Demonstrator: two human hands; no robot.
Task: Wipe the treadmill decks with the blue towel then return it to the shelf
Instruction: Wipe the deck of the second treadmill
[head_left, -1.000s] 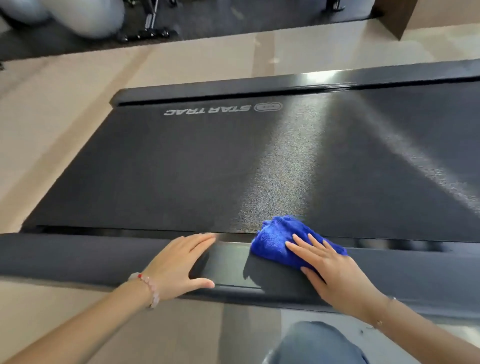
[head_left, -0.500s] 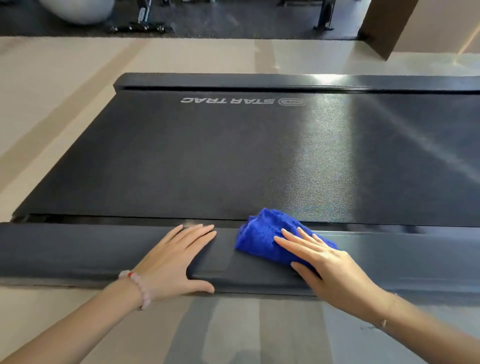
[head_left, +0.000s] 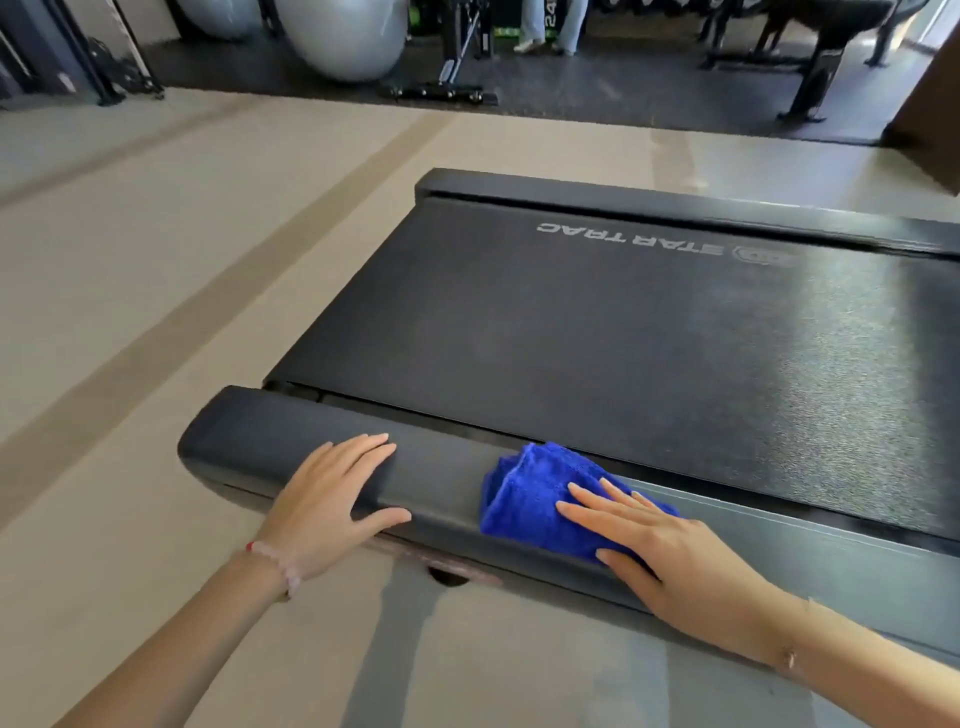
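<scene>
A gym: a treadmill (head_left: 623, 338), grey exercise balls (head_left: 343, 36) and weight benches (head_left: 810, 47) on dark matting.

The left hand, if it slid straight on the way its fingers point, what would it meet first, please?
The left hand lies flat on the side rail. It would probably cross the rail's inner edge onto the treadmill belt, passing clear of the blue towel.

Towel (head_left: 535, 499) vivid blue; treadmill belt (head_left: 623, 353) black; floor (head_left: 156, 260) beige, striped.
</scene>
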